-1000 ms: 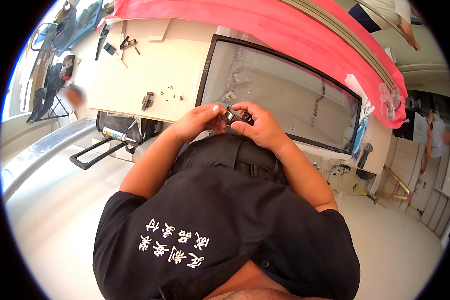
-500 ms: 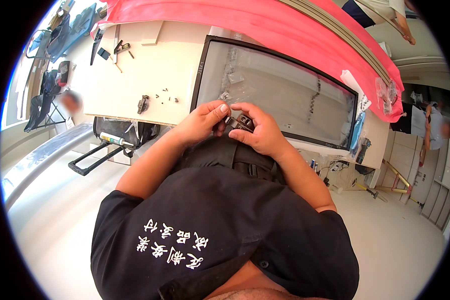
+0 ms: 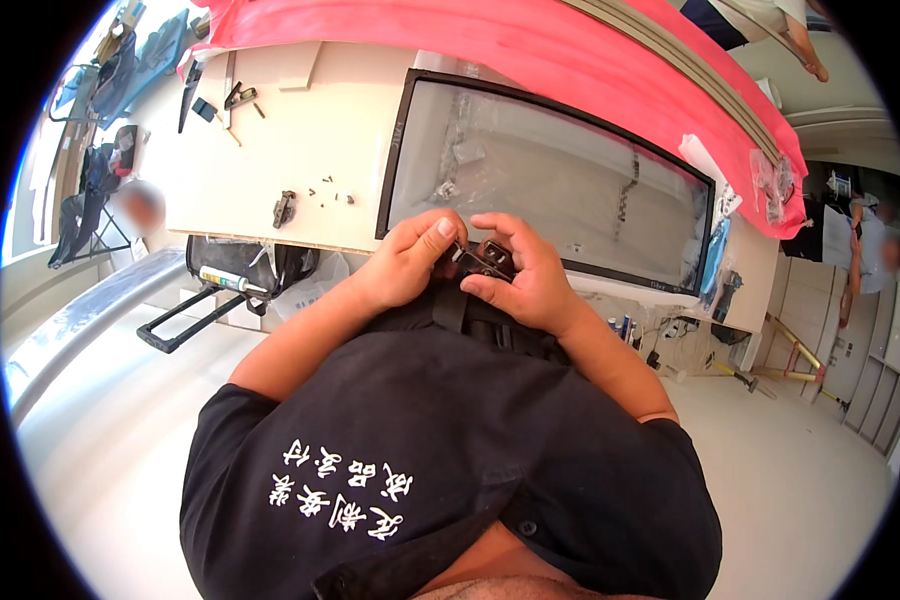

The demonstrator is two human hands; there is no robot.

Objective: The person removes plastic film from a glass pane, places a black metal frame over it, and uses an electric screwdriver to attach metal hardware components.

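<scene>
In front of my waist, my right hand grips a small dark metal fitting between thumb and fingers. My left hand is closed at the fitting's left end, thumb against the bent fingers. Its fingertips are partly hidden, so what they pinch cannot be made out. On the pale table, left of my hands, lies a similar dark fitting. Several small screws are scattered beside it. Just beyond my hands is a black-framed glass panel, flat on the table.
Pink sheeting and long metal profiles run along the far side. Small tools lie at the table's far left. Below its left edge stands a black case with a pull handle, a sealant tube on it. Other people are around.
Both hands have shifted slightly with the fitting, which has turned a little between them. My left thumb is more upright.
</scene>
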